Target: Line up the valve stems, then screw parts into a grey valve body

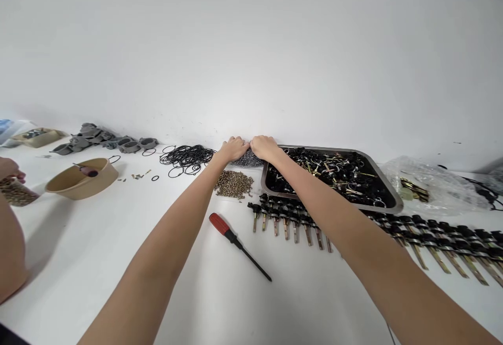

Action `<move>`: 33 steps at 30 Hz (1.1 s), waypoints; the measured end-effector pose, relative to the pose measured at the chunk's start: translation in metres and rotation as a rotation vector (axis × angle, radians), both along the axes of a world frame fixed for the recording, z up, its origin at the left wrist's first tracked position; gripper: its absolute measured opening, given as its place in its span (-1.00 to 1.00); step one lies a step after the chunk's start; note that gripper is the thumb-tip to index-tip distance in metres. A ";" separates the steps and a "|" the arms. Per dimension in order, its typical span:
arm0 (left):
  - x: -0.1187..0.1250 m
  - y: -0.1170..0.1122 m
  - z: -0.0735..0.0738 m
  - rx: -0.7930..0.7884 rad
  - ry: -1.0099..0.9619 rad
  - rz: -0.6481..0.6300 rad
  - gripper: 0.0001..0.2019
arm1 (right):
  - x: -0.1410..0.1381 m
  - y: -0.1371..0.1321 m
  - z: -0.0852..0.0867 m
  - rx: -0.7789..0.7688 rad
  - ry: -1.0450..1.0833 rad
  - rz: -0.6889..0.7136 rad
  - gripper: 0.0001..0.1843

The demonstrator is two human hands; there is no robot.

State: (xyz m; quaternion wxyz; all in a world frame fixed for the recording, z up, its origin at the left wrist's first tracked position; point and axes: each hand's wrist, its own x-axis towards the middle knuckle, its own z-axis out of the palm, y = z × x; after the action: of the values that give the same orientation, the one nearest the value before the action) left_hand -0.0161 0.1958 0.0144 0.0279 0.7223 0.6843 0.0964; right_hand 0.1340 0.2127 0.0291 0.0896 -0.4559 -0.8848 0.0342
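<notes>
Both my arms reach far across the white table toward the wall. My left hand [234, 148] and my right hand [264, 146] rest side by side on a heap of small dark grey metal parts [247, 159], fingers curled down into it. What the fingers hold is hidden. Just in front of the heap lies a pile of small brass pieces [234, 184]. A metal tray [387, 190] full of black and brass parts stands right of my right hand.
A red-handled screwdriver [237, 241] lies near the table's middle. A row of black-and-brass assemblies [393, 230] runs rightward below the tray. Black rubber rings [186, 156], grey housings [102, 139], a tan bowl [80, 180] and a plastic bag [432, 188] lie about. Another person's hand [10, 169] is at far left.
</notes>
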 end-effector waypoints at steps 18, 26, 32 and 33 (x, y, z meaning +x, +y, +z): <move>0.016 0.006 0.003 -0.030 0.058 0.247 -0.47 | -0.008 -0.003 -0.001 0.119 -0.052 0.081 -0.60; -0.001 -0.004 0.029 -0.079 -0.099 0.140 -0.50 | -0.023 0.012 0.001 0.006 -0.049 0.011 -0.64; -0.025 -0.037 0.034 -0.152 -0.122 -0.144 -0.26 | -0.028 0.013 0.000 -0.043 0.026 0.000 -0.64; -0.028 -0.040 0.030 -0.150 -0.111 -0.172 -0.24 | -0.025 0.011 -0.001 -0.043 0.047 0.007 -0.64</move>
State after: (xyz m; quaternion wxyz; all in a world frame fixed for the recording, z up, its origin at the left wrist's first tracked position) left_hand -0.0440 0.1557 0.0448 0.1278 0.7676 0.6226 0.0823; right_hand 0.1090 0.2238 0.0285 0.1006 -0.4538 -0.8831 0.0641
